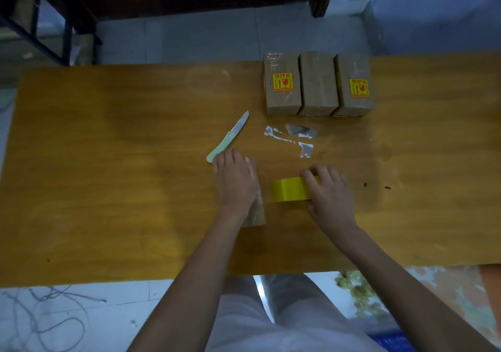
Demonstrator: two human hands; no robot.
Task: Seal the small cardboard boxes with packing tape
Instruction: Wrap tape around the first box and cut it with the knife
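Note:
A small cardboard box (pixel 256 213) lies on the wooden table (pixel 108 162), mostly hidden under my left hand (pixel 235 179), which rests flat on its top with straight fingers. Just right of it, my right hand (pixel 329 195) grips a yellow roll of packing tape (pixel 291 190), fingers curled over its top edge. A clear strip of tape seems to run from the roll to the box. Three more small cardboard boxes (pixel 317 84) stand side by side at the far edge; the outer two carry yellow and red stickers.
A knife (pixel 227 137) with a pale green handle lies on the table just beyond my left hand, blade pointing away. Torn scraps of tape (pixel 294 138) lie between my hands and the far boxes. Cables (pixel 40 316) lie on the floor at lower left.

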